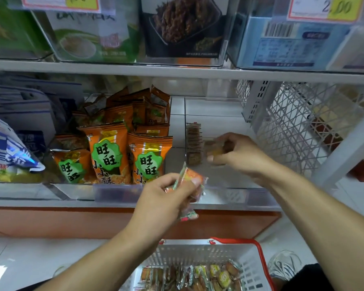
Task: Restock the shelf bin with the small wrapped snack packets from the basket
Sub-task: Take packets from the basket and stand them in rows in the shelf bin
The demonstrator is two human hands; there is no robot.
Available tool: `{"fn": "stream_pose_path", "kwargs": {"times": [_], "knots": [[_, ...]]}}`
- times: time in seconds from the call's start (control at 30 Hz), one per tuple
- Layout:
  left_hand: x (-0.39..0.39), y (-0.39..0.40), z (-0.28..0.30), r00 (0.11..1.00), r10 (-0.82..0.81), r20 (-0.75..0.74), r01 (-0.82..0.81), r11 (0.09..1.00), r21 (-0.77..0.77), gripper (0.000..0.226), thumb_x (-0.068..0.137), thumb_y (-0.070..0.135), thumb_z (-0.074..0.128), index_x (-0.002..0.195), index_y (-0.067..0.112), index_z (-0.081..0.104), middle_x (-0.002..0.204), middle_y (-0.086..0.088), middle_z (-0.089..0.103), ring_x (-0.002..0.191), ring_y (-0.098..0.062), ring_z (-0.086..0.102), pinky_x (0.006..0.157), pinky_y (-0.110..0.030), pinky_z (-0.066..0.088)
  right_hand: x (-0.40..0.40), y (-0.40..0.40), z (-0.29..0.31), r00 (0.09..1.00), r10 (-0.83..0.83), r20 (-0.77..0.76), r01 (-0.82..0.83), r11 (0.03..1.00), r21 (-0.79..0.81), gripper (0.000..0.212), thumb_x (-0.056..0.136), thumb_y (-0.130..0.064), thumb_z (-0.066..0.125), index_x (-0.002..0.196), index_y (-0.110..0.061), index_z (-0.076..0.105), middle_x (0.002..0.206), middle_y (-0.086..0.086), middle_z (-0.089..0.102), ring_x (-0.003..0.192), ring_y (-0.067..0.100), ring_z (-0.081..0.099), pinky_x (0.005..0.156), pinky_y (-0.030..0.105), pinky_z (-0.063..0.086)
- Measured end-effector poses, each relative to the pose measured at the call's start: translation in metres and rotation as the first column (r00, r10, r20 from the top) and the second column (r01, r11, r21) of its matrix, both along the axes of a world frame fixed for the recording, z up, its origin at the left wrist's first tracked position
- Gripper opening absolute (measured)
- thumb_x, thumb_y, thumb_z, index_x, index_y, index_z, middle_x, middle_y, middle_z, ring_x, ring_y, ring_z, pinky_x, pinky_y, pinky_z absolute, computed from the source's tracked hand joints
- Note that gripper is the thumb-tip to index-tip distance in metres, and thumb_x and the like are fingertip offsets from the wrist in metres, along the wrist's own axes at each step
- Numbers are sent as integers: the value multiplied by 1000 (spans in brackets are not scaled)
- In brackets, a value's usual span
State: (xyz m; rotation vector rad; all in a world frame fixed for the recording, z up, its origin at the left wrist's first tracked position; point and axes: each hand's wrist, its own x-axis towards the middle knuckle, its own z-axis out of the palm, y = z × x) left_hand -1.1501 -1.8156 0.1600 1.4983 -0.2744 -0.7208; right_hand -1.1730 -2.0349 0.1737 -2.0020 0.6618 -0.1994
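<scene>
Two bare hands work at the lower shelf (135, 203) of a shop rack. The left hand (164, 198) is raised in front of the shelf edge, its fingers curled round a small bunch of wrapped snack packets (192, 185) with orange and green wrappers; one packet end sticks out below the palm. The right hand (237, 153) reaches into the clear shelf bin (219, 114), pinching a brownish snack packet (214, 149) between thumb and fingers; it is blurred, so the wrapper's print cannot be read. That packet is just beside a row of packets (194, 143) standing on edge against the bin's left wall, and whether it touches them cannot be told.

Left of this bin, another clear bin holds large orange bags (107, 152) with green labels, standing upright in rows. Further left lies a blue and white bag (8, 156). On the shelf above stand more clear bins with a dark package (183, 26) and a light blue box (286, 45), with yellow price tags (326, 7) above them.

Below, a white basket (202, 252) with a red handle sits low at the frame's bottom, holding many more small wrapped packets (198, 276) heaped together.
</scene>
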Motion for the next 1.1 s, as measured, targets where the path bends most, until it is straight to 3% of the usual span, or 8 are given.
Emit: {"fn": "stream_pose_path", "kwargs": {"times": [0.17,0.37,0.53,0.63,0.7,0.87,1.0,1.1], "knots": [[-2,-4,-1,998,-66,-7,66,997,43,21,87,32,76,89,11,78,68,3,72,54,-2,60,51,-16,51,38,0,-40,966,57,-252,-98,984,-152,34,63,-18,90,90,-26,70,86,-7,72,81,14,68,57,20,47],[2,-8,-1,993,-88,-73,90,996,27,20,84,34,78,88,14,79,78,-4,77,66,-16,62,59,-29,60,57,1,-56,978,-5,-207,-46,970,-238,48,69,-10,85,103,-22,54,104,5,70,96,25,65,78,32,52],[2,-5,-1,992,-100,-72,101,995,11,28,79,40,79,90,14,79,80,-6,77,62,-7,66,58,-25,59,55,3,-57,965,16,-263,-70,978,-198,65,71,-20,85,118,-17,41,107,7,67,97,26,65,87,42,55],[2,-1,-5,988,-97,-120,94,995,-32,42,72,47,77,95,12,79,91,-17,76,69,-9,68,58,-19,56,46,3,-45,958,13,-285,-93,959,-269,65,76,-21,84,126,-17,43,110,5,64,96,21,61,79,33,54],[3,0,-5,986,-94,-140,87,995,-56,49,69,53,75,98,14,80,95,-14,78,78,-13,71,65,-22,57,37,3,-23,991,-37,-131,-12,933,-359,44,81,-27,80,119,-22,56,103,1,68,86,16,60,64,25,47],[11,-1,-4,985,-116,-131,107,991,-80,44,82,58,65,105,23,80,103,-8,79,94,-22,75,83,-37,59,-19,32,24,954,300,15,-299,946,125,46,69,-66,77,98,-30,74,83,-2,73,64,7,62,52,25,47],[7,2,-3,982,-157,-103,150,986,-66,52,90,71,49,108,32,78,109,-4,78,107,-23,73,102,-48,51,-46,53,25,941,336,38,-338,933,125,26,78,-34,82,99,-21,76,89,13,71,70,12,64,58,27,52],[3,2,-4,998,-53,-44,52,998,-23,63,87,78,38,104,33,79,104,-2,79,105,-18,74,104,-51,50,-50,57,30,971,229,73,-240,895,377,31,76,-15,82,101,-5,67,89,23,72,71,18,65,58,26,53]]}}
